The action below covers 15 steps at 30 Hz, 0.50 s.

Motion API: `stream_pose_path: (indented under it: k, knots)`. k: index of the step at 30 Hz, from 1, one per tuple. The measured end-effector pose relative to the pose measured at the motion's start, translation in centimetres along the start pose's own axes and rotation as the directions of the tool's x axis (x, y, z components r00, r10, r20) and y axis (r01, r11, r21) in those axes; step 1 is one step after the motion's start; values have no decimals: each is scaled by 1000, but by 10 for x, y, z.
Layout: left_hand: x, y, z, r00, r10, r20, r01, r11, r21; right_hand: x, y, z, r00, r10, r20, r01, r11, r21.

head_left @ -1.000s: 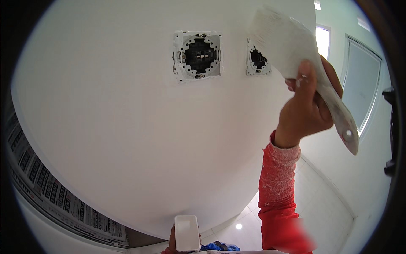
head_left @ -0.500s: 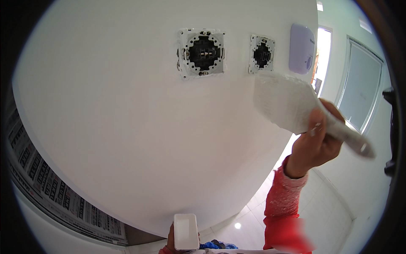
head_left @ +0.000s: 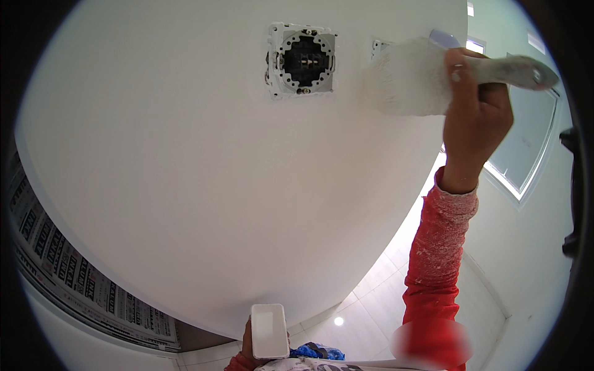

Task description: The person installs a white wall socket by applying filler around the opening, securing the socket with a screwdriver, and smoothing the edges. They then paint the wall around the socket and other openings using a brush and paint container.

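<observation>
My right hand (head_left: 476,111) grips a wide white paintbrush (head_left: 411,77) by its handle, which points out to the right. The bristles lie over the white wall (head_left: 204,173), by the right-hand uncovered electrical fitting (head_left: 380,47), and hide most of it. To the left, a larger uncovered wall fitting (head_left: 303,60) with a black centre shows in full. Low in front of me, my left hand (head_left: 247,343) holds a small white rectangular tub (head_left: 270,356); its fingers are mostly hidden behind the tub.
A pale purple box (head_left: 444,38) on the wall is mostly covered by brush and hand. Printed newspaper sheets (head_left: 74,272) line the lower left edge. A grey framed panel (head_left: 526,136) stands at the right, above pale floor tiles (head_left: 365,315). Blue cloth (head_left: 318,351) shows beside the tub.
My right hand has moved up with the paintbrush, whose handle is now nearly level. The bristles now cover most of the right-hand fitting. The left hand still holds the tub low down.
</observation>
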<state>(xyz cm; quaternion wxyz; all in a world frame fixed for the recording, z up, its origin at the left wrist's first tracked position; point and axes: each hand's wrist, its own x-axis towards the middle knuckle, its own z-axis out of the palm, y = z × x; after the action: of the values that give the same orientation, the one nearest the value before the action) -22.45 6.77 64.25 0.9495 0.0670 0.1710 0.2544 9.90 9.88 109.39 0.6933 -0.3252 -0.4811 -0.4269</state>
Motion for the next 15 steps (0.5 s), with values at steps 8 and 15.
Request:
stream_pose_path:
  k: [8, 15]
  knots:
    - [4, 2, -10, 999, 47, -28, -46, 999, 25, -11, 3, -12, 984, 114, 140, -127, 988, 89]
    - [8, 5, -13, 999, 11, 42, -9, 999, -44, 4, 9, 4, 993, -22, 112, 23, 1000, -3]
